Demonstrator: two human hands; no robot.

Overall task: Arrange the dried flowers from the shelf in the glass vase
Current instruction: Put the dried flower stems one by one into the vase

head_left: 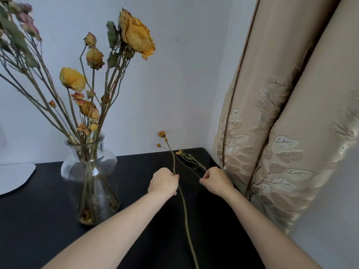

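A clear glass vase stands on the black shelf top, left of centre, holding several dried yellow and orange flowers on long stems. My left hand is closed around a long thin dried stem with small orange buds at its top; the stem runs down toward the bottom edge. My right hand pinches a side branch of the same sprig, which carries a small yellow bloom and withered leaves. Both hands are to the right of the vase.
A beige embroidered curtain hangs close on the right, touching the shelf's edge. A pale wall stands behind. A white flat object lies at the far left. More dried pinkish flowers reach in from the upper left.
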